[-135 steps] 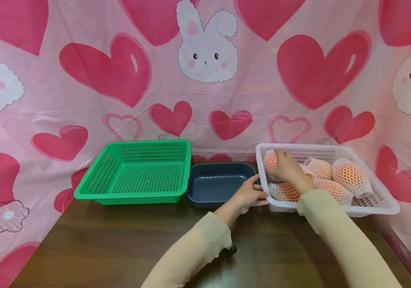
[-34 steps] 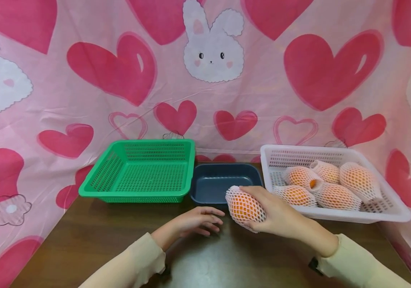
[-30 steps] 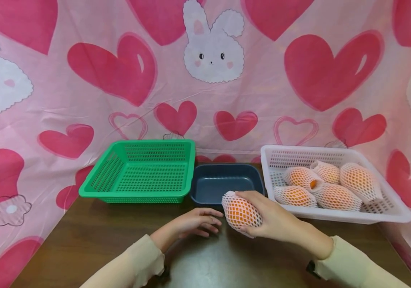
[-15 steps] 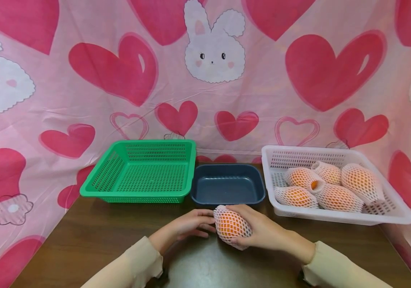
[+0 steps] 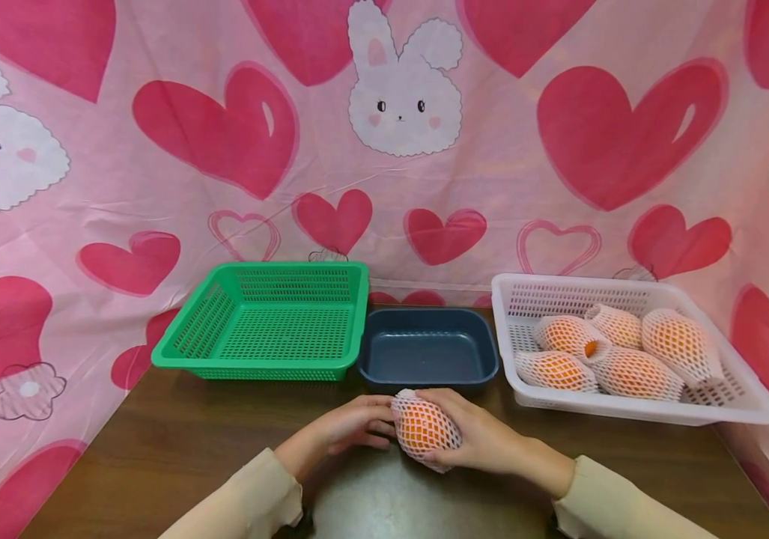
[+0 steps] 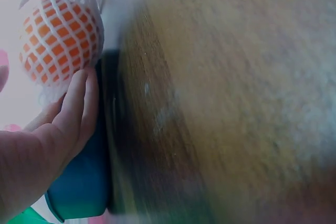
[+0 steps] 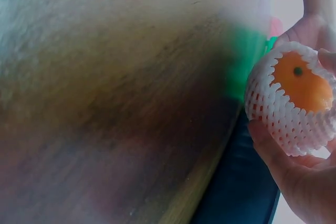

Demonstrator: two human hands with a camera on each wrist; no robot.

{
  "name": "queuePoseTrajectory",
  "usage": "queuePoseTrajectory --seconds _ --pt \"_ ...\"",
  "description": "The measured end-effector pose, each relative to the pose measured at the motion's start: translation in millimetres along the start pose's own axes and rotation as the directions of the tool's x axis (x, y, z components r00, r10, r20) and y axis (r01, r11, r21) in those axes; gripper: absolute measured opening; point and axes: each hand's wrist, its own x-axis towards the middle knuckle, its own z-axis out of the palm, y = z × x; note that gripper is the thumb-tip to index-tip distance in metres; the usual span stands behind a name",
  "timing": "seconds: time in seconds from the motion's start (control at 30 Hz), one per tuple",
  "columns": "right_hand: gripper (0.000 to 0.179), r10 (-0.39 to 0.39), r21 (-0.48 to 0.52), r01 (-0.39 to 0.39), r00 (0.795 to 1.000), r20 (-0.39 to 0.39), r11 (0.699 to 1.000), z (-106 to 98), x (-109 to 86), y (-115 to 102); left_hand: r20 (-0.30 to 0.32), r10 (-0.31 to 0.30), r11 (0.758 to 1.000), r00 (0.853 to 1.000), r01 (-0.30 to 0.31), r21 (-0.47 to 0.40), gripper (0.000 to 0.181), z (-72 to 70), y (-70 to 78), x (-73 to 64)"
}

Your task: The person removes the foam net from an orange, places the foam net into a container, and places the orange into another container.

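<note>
An orange (image 5: 426,430) in a white foam net is gripped by my right hand (image 5: 481,438), over the table in front of the dark blue tray (image 5: 427,359). Through the net's open end, the right wrist view shows the orange peel (image 7: 296,87) with its green stem end. My left hand (image 5: 353,430) is at the fruit's left side. In the left wrist view, the extended fingers (image 6: 79,95) of that hand reach the lower edge of the net. More netted oranges (image 5: 633,373) lie in the white basket (image 5: 633,412) at the right.
A green perforated basket (image 5: 259,364) stands left of the blue tray, with no fruit visible in it. All three containers line the back of the brown wooden table (image 5: 141,464). Behind them hangs a pink cloth (image 5: 384,180) printed with hearts and rabbits.
My right hand has taken the netted orange out of the white basket and carried it left and nearer. My left hand has left the basket's rim and now meets the fruit.
</note>
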Motion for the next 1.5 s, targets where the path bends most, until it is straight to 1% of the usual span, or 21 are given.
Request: queuePoseTrajectory --seconds 0.2,0.33,0.5,0.6,0.7,0.8,0.9,1.0,1.13,1.3,1.43,1.5 --pt "0.080 0.003 -0.003 -0.003 1.000 0.003 1.000 2 0.7 -1 -0.003 0.010 1.000 1.000 -0.010 -0.013 0.046 3.2 0.7 1.0" --pt "0.081 0.006 0.004 -0.006 1.000 -0.009 1.000 4 0.4 -1 -0.020 0.009 0.999 1.000 -0.010 -0.037 0.050 5.6 -0.3 2.3" --pt "0.083 -0.002 0.018 0.002 1.000 0.007 1.000 7 -0.9 0 -0.040 -0.001 0.998 0.999 -0.001 -0.056 0.049 7.2 -4.0 4.2" --pt "0.083 0.004 0.025 -0.004 1.000 0.004 1.000 8 -1.9 0 -0.036 0.010 0.998 0.999 -0.013 -0.067 0.047 8.4 -5.2 4.5" --pt "0.079 0.016 0.031 -0.016 1.000 0.003 0.999 6 -2.2 0 -0.030 0.026 0.997 0.999 -0.028 -0.070 0.046 9.5 -5.4 4.5" --pt "0.072 0.041 0.035 -0.041 0.999 0.012 0.999 3 -1.6 -1 -0.030 0.028 0.997 0.999 -0.030 -0.068 0.046 10.1 -4.7 4.0" --pt "0.067 0.083 0.038 -0.083 0.997 0.011 0.996 -1 0.0 -2 -0.042 0.024 0.997 0.999 -0.027 -0.070 0.049 11.2 -4.4 4.0" --pt "0.065 0.126 0.037 -0.126 0.992 -0.003 0.991 -4 2.9 -3 -0.066 0.027 0.997 0.997 -0.032 -0.077 0.050 13.4 -4.7 4.8" --pt "0.060 0.181 0.056 -0.180 0.983 -0.005 0.982 -6 8.0 -2 -0.105 0.035 0.995 0.994 -0.044 -0.087 0.047 16.4 -4.6 6.6" --pt "0.053 0.245 0.090 -0.249 0.968 0.051 0.964 -10 12.9 1 -0.128 0.056 0.992 0.990 -0.069 -0.105 0.042 18.8 -6.7 7.8" --pt "0.048 0.271 0.143 -0.283 0.957 0.099 0.948 -13 15.9 4 -0.145 0.076 0.989 0.986 -0.093 -0.116 0.040 19.5 -8.5 7.1" --pt "0.045 0.280 0.177 -0.297 0.953 0.116 0.938 -14 17.6 5 -0.151 0.077 0.989 0.986 -0.094 -0.111 0.041 19.6 -8.4 6.7"
